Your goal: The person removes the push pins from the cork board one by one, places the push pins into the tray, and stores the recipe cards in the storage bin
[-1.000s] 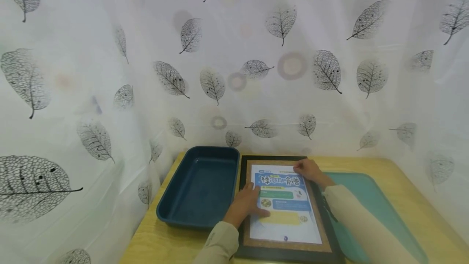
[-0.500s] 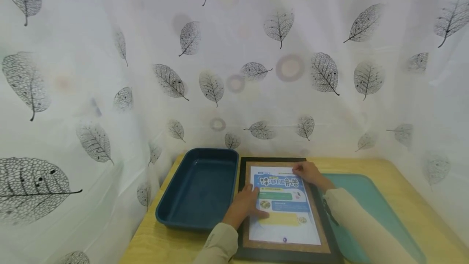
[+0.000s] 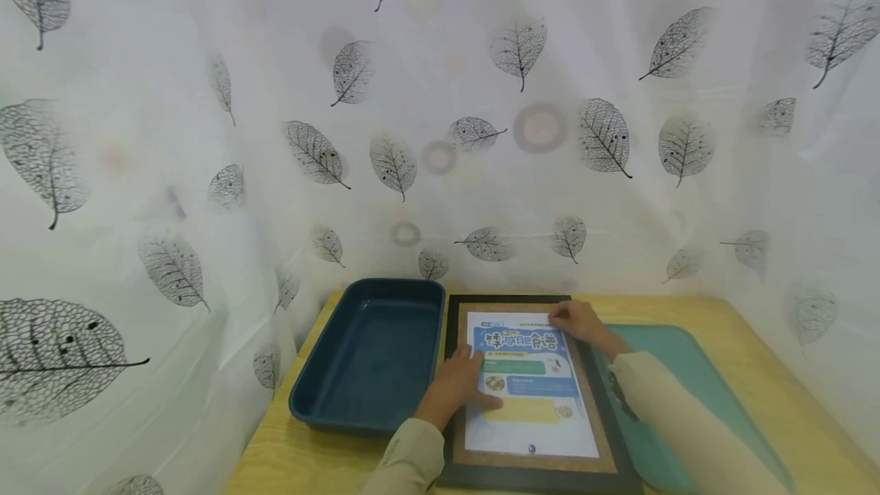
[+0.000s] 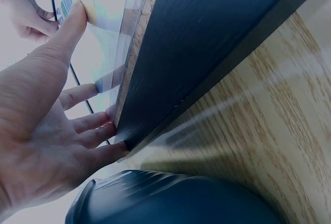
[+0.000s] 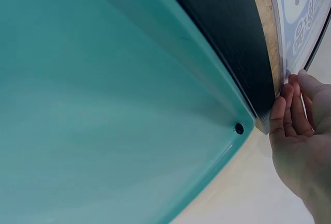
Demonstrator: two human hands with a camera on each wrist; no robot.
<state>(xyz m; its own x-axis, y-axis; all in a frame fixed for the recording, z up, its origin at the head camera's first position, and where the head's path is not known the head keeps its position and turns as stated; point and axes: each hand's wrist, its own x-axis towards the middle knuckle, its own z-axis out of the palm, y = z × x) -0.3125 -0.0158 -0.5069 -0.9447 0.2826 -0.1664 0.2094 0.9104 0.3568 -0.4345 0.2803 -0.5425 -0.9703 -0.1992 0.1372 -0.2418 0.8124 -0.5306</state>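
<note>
A printed sheet [image 3: 531,426] with a blue title and coloured bands lies on a cork board [image 3: 481,458] in a black frame. Its edge looks clear and glossy in the left wrist view, like a plastic sleeve. My left hand [image 3: 454,384] rests across the sheet's left edge, fingers spread, thumb on the print. At the upper right corner, my right hand [image 3: 580,321] pinches the sheet with thumb and fingertips. Any small item between those fingertips is hidden. A small dark purple dot [image 3: 532,448] shows near the sheet's bottom; whether printed or a pin, I cannot tell.
A deep dark blue tray [image 3: 371,357] stands close to the board's left side. Against its right side lies a flat teal tray [image 3: 687,396], partly under my right forearm. Behind the wooden table [image 3: 275,457] hangs a leaf-patterned curtain [image 3: 412,98].
The head view has shifted slightly. Both hands keep their places on the sheet, and the board and trays stay put.
</note>
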